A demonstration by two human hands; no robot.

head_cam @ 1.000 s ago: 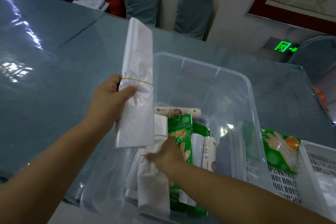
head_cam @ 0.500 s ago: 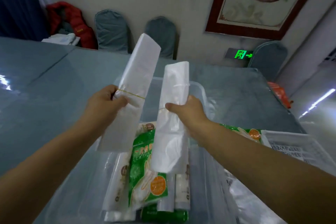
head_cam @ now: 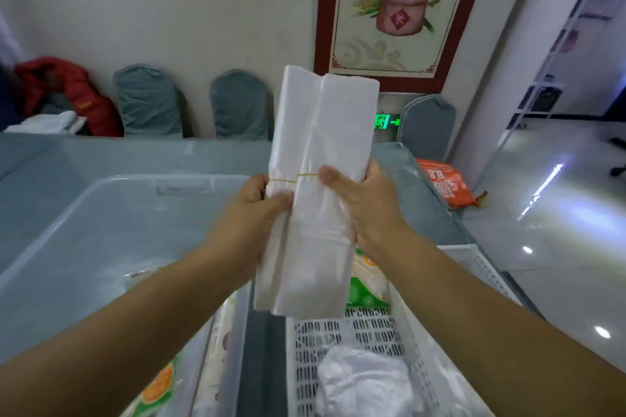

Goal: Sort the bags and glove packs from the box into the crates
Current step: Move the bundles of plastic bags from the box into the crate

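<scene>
Two white bag bundles are pressed side by side upright in front of me. My left hand (head_cam: 258,213) grips the left bag bundle (head_cam: 288,132), which has a yellow rubber band around it. The right bag bundle (head_cam: 338,152) is held by my right hand (head_cam: 364,203). Both bundles hang over the gap between the clear plastic box (head_cam: 84,213) on the left and the white perforated crate (head_cam: 338,338) on the right. A green glove pack (head_cam: 364,293) lies in the crate behind the bundles. Another green and orange glove pack (head_cam: 159,386) shows in the box at the bottom.
A crumpled white bag (head_cam: 362,379) lies in the crate near me. The grey-blue table (head_cam: 135,156) stretches away to several covered chairs (head_cam: 149,101) at the wall. An orange bag (head_cam: 443,186) lies past the table's right edge, beside shiny floor.
My right hand lifted a second bundle out of the box and both hands brought the two bundles together, moving right toward the crate. The view has swung right and up.
</scene>
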